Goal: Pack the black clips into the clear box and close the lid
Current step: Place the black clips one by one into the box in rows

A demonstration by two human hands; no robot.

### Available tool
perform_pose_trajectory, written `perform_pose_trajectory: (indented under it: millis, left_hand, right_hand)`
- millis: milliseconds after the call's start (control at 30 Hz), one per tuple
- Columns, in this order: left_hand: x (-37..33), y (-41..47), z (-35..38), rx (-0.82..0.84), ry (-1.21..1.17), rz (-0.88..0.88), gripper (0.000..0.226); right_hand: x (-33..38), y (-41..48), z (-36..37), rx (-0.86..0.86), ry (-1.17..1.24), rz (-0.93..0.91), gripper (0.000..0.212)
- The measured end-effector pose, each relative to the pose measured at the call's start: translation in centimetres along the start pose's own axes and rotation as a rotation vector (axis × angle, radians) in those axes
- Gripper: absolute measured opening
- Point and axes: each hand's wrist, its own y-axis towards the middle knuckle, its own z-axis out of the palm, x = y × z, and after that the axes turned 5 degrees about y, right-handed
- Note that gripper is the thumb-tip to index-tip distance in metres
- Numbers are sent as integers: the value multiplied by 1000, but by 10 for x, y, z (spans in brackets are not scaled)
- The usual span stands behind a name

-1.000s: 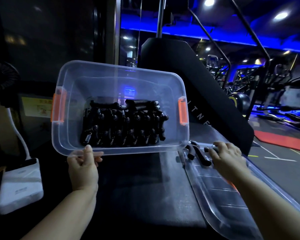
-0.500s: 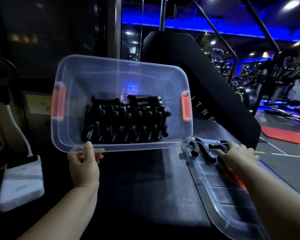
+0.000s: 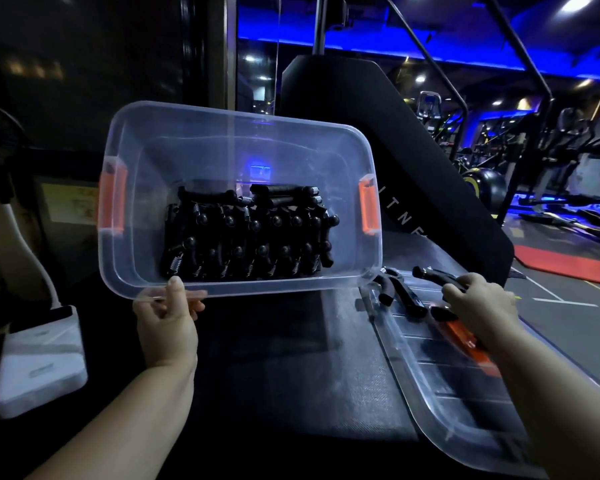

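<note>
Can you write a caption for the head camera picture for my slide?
Left hand holds the clear box of black clips tilted while the right hand grips another clip by the lid.

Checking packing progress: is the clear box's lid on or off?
Off. The lid lies flat at right, while the left hand holds the open clear box tipped toward the camera.

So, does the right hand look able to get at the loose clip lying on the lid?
Probably, for reach: the loose clip lies uncovered on the lid, just beside the right hand. But that hand grips a second clip, so it may need to unload that one first.
</note>
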Motion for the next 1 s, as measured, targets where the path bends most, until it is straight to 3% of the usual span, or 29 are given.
perform_pose_trajectory:
  millis: [167,367,600,700,1000]
  left_hand:
    - [-3,-2,-1,11,-3,-22,19]
    - [-8,-5,-2,7,-9,-59,18]
    - [-9,-7,-3,7,1,-62,19]
    - [-6,-4,-3,15,-8,-58,18]
    - [-3,-3,-3,6,-15,-63,17]
  right_hand:
    - [6,-40,-16,5,122,-261,18]
    - [-5,-57,-13,201,110,-384,47]
    - [-14,-60,-14,402,-21,-318,83]
    - [-12,-58,-11,381,-91,-319,72]
    - [37,-65,9,297,-248,-294,93]
